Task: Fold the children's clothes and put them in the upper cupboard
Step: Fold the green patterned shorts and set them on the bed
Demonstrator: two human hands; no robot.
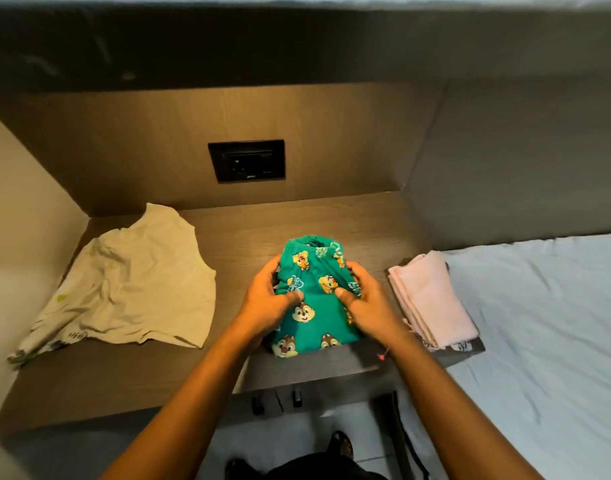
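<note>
- The green folded cloth garment with cartoon chipmunk print (312, 299) lies at the middle of the brown wood-grain bench (248, 230). It is straight ahead of the person, its long axis running away from the body and its gathered waistband at the far end.
- The left hand (267, 299) and the right hand (368, 304) grip it from either side, thumbs pressed on top and fingers curled round its edges. Neither is nearer, so lifting it looks like a two-handed move straight up.
- The upper cupboard does not show; where it stands from here cannot be told.
- Counted: one green bundle between two hands. One cream sleeveless top (124, 282) lies unfolded and rumpled, well apart to the left. One pale pink folded cloth (432, 299) sits just to the right, resting on one dark grey printed piece (468, 346).
- Further out are one black wall socket plate (246, 161) on the back panel and a bed with a pale blue sheet (539, 323) on the right.
</note>
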